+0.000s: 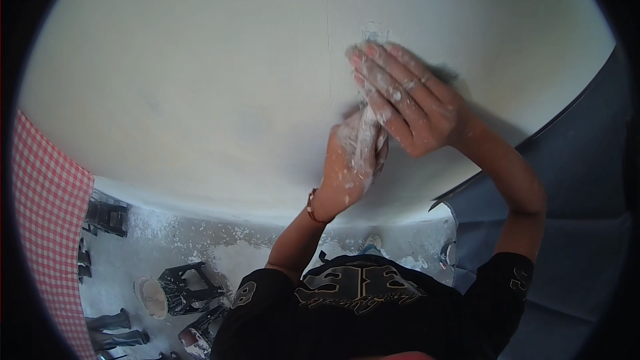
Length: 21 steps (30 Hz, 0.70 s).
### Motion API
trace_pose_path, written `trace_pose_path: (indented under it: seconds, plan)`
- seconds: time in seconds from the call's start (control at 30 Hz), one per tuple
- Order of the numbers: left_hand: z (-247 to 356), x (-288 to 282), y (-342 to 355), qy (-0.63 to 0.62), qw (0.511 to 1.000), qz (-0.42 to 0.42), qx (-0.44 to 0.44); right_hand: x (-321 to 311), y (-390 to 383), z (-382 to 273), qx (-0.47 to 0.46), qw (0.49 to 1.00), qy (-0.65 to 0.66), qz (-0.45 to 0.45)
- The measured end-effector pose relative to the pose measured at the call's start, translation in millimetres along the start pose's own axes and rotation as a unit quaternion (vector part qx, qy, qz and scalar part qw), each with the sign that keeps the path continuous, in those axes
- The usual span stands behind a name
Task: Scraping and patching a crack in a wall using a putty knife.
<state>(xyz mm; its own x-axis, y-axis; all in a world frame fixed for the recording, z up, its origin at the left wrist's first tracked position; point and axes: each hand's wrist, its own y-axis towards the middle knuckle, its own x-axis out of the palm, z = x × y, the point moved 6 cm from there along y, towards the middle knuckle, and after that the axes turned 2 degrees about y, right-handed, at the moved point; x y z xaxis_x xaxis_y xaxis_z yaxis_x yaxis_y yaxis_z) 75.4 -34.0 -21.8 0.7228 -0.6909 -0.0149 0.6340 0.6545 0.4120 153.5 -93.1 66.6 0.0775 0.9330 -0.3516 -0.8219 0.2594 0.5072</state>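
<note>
Just above the frame's centre, the right hand (417, 110), fingers straight and together, is overlapping the left hand (347, 160), perhaps for steadiness, below a wall (200, 80) patch (375, 31), the left grip being too hidden to tell.

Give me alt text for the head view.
A person's right hand, open and smeared white, is at a pale wall, above the left hand, also smeared white. A red-checked cloth is at left, a dark sheet at right, a white-spattered floor below.
</note>
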Motion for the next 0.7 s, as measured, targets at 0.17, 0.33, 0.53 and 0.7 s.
trace_pose_path:
  seconds: [0.17,0.33,0.53,0.7]
  plan:
    - [1,5,-4,-0.149,0.985,0.021,-0.09,-1,-1,0,0.035,0.999,0.027,0.01]
    - [13,-1,6,-0.025,0.999,0.004,0.022,1,0,3,0.042,0.999,0.021,-0.001]
    - [2,3,-2,-0.13,0.99,0.005,-0.061,2,-3,0,0.051,0.999,0.009,0.015]
    - [6,4,2,0.0,0.999,0.022,0.034,-1,1,10,0.027,0.999,0.004,0.019]
